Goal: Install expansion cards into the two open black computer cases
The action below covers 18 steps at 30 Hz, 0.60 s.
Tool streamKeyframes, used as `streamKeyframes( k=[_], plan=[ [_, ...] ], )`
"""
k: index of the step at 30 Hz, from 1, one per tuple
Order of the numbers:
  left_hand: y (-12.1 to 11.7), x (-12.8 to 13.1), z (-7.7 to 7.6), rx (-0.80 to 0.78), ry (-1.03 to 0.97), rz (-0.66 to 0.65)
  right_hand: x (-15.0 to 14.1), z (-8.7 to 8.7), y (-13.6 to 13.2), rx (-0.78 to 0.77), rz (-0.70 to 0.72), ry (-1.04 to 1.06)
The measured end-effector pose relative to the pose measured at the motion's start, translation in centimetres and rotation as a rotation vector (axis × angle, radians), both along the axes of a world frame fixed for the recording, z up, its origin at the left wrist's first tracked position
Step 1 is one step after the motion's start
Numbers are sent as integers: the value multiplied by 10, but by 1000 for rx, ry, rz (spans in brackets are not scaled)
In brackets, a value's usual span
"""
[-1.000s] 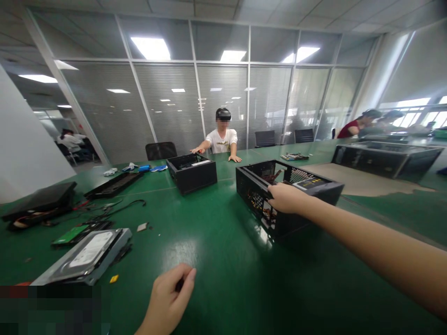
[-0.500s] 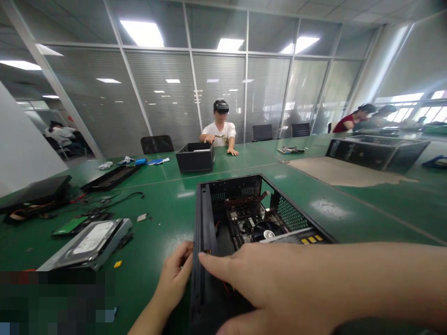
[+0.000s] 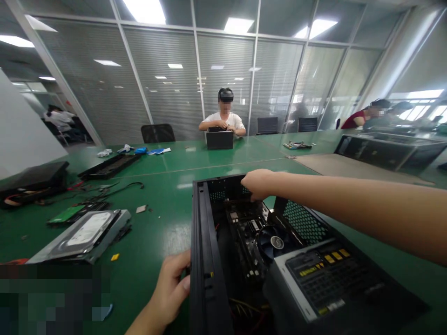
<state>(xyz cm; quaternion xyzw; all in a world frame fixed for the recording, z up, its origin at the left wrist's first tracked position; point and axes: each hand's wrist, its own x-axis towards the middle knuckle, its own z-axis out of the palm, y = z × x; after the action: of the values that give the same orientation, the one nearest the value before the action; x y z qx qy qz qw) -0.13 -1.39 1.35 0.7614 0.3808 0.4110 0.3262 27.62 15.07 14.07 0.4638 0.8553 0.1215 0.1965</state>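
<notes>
Black PC case [image 3: 202, 228], top open, sitting on the green bench [image 3: 150, 246], front and center. Inside: circuit board [image 3: 244, 253], dark round fan [image 3: 272, 243] with pale hub, grey-and-black power supply [image 3: 293, 284], yellow marks on label. Right wall honeycomb-perforated. Left hand [image 3: 172, 284] half-curled against left wall; right hand [image 3: 259, 183] bent at far end. Can't tell if either grips.
</notes>
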Motion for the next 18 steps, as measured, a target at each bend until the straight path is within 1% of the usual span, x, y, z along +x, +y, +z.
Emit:
streamKeyframes(
  k=[2,4,5,7,10,12,13,14,16,18],
  plan=[
    [-3,-2,-2,101,37,8,-4,-18,7,-58,52,-45],
    [-7,-2,-4,182,48,37,-8,-33,12,-127,87,-45],
    [-8,-1,-4,198,47,62,-10,-39,15,-149,94,-33],
    [-11,1,-3,167,37,127,-13,-46,19,-161,99,-2],
    [-14,6,-2,83,-6,212,-12,-46,23,-122,128,68],
    [-14,7,-4,71,-32,228,-8,-42,24,-104,171,155],
    [-13,8,-6,81,-38,218,-5,-40,24,-121,210,220],
    [-13,7,-7,101,-40,200,-3,-37,25,-166,258,292],
    [-11,5,-11,158,-38,149,3,-34,27,-311,360,423],
    [-9,2,-13,223,-51,101,7,-32,31,-417,430,490]
  ],
)
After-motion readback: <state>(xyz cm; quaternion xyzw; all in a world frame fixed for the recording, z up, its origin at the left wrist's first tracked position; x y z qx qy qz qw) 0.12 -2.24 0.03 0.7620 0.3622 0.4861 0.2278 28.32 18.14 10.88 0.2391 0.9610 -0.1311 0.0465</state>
